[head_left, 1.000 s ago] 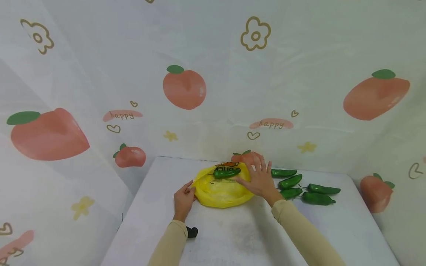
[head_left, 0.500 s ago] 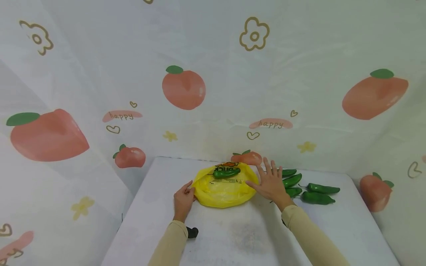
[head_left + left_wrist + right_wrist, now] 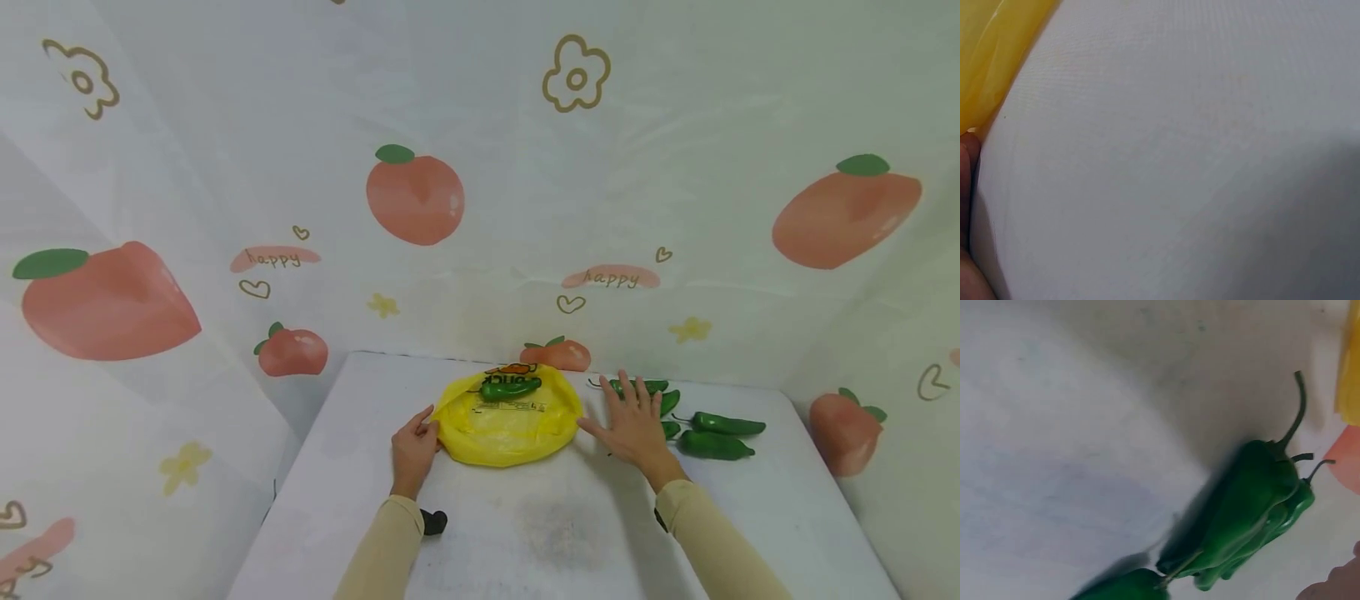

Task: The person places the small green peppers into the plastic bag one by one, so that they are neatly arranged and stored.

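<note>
A yellow plastic bag [image 3: 502, 442] lies spread on the white table with its mouth rounded open. One green chili pepper [image 3: 510, 389] rests at its far side. At the bag's left edge, my left hand [image 3: 415, 450] pinches the rim; in the left wrist view a fingertip meets the yellow plastic [image 3: 988, 62]. My right hand [image 3: 633, 429] is spread, fingers extended, just right of the bag, its thumb tip near the bag's right edge. It partly covers several green chili peppers, whose stems and bodies show in the right wrist view, the closest pepper [image 3: 1241, 494] lying diagonally.
Two more green peppers, an upper one [image 3: 727, 424] and a lower one [image 3: 716, 445], lie farther right on the table [image 3: 525, 533]. A fruit-printed sheet [image 3: 510, 250] rises behind the table. A small black object [image 3: 432, 522] shows beside the left sleeve.
My right hand has moved right, from over the bag's right side to over the peppers, fingers still spread. The left hand stays at the bag's left edge.
</note>
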Demonstrator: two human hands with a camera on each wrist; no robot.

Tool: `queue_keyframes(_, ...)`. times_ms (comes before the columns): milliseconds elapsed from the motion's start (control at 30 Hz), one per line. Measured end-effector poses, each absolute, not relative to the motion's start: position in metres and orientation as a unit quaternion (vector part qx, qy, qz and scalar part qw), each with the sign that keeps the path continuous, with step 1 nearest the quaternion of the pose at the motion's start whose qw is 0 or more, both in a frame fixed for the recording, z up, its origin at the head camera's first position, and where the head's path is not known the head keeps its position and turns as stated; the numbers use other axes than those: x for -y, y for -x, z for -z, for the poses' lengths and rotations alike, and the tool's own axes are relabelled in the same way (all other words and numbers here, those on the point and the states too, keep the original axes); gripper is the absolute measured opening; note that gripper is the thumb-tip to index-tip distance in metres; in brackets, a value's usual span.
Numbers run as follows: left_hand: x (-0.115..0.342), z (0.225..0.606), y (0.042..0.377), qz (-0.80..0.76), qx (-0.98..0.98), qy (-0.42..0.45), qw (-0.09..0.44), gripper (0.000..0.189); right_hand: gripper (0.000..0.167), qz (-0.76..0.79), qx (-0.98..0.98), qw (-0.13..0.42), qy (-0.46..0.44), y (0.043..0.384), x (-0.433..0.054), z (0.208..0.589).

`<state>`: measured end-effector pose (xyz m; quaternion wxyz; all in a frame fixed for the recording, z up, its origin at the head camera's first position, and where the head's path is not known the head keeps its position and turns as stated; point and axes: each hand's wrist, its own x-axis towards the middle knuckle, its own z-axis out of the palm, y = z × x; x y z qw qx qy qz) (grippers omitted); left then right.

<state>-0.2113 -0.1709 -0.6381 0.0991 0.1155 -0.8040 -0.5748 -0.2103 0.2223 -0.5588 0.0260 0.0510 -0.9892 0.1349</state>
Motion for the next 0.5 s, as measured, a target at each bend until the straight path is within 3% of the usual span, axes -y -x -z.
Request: queue_keyframes(500, 0.170, 0.638, 0.211, 0.569, 0.807, -0.103, 0.120, 0.035, 0.103, -0.133, 0.990, 0.017, -0.043, 0.190, -0.253, 0.571)
